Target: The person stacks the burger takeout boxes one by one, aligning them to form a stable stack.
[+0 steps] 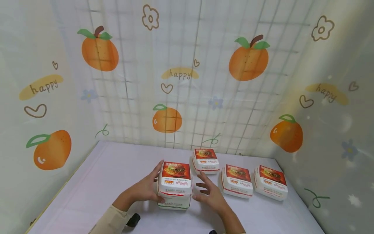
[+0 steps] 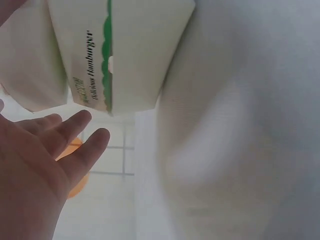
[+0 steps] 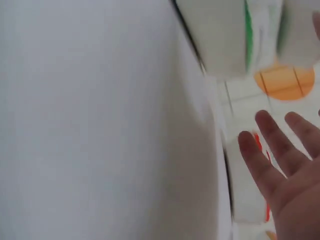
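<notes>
Two burger boxes are stacked near the front middle of the table point(image 1: 96, 182), the top box point(image 1: 176, 178) set squarely on the bottom box point(image 1: 174, 202), whose green-trimmed side is seen close up in the left wrist view point(image 2: 135, 50). The left hand point(image 1: 147, 187) is laid against the left side of the stack, its fingers stretched forward along the upper box and its thumb low by the seam between the two boxes; the fingers are straight rather than curled, and in the left wrist view the left hand's fingers point(image 2: 75, 130) are seen extended and slightly spread, just clear of the box edge. The left forearm, in a pale sleeve point(image 1: 109, 221), is angled in from the front edge. The right hand point(image 1: 208, 193) is held open just beside the right side of the stack, fingers spread and pointing toward the far edge, with a small gap apparently left between palm and boxes; nothing is gripped by it. In the blurred right wrist view its spread fingers point(image 3: 280, 145) are shown. Three more boxes are set on the right half of the table: one box point(image 1: 205, 159) toward the back edge, a second box point(image 1: 237, 180) in front of it to the right, and a third box point(image 1: 271, 182) near the right edge.
</notes>
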Available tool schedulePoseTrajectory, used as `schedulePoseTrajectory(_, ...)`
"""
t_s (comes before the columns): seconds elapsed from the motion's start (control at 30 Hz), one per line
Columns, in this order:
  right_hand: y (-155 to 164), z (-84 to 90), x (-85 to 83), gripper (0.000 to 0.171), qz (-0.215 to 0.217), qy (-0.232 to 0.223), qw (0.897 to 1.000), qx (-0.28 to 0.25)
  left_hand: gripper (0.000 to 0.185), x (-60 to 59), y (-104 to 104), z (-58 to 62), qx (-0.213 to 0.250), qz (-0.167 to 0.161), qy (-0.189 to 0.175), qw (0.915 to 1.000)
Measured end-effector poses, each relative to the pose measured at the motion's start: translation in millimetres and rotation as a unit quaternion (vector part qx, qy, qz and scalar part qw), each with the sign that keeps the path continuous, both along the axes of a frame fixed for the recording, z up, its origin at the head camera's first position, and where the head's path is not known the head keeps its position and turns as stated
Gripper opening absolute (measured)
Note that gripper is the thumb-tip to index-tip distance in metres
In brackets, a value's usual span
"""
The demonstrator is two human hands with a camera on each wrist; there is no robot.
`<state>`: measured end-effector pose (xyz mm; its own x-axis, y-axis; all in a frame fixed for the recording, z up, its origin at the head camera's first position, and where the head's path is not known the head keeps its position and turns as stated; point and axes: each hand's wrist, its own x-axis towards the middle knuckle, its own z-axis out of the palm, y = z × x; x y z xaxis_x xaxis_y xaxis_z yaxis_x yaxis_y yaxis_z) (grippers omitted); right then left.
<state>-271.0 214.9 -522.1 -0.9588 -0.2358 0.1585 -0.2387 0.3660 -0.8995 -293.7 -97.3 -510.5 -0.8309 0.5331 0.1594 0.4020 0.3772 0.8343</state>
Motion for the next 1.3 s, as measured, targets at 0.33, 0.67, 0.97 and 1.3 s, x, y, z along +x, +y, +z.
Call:
schedulePoseTrajectory(0.33, 12, 13.6, -22.9, 0.07, -0.159, 0.065, 0.984, 0.037, 0.138, 5.1, -5, 13.8, 0.005, 0.005, 0.005, 1.0)
schedulePoseTrajectory(0.67, 29, 10.2, -56.1, 0.07, -0.23, 0.094, 0.964, 0.093, 0.123, 14.7, -7, 26.4, 0.009, 0.033, 0.044, 0.9985)
schedulePoseTrajectory(0.97, 37, 14.3, -74.5, 0.086, -0.211, 0.045, 0.968, 0.132, 0.121, 17.6, -4, 26.7, 0.008, 0.033, 0.072, 0.9968)
schedulePoseTrajectory(1.3, 33, 8.5, -83.0, 0.093, -0.15, -0.001, 0.966, 0.209, 0.118, 15.9, -2, 23.1, -0.001, 0.03, 0.07, 0.9971)
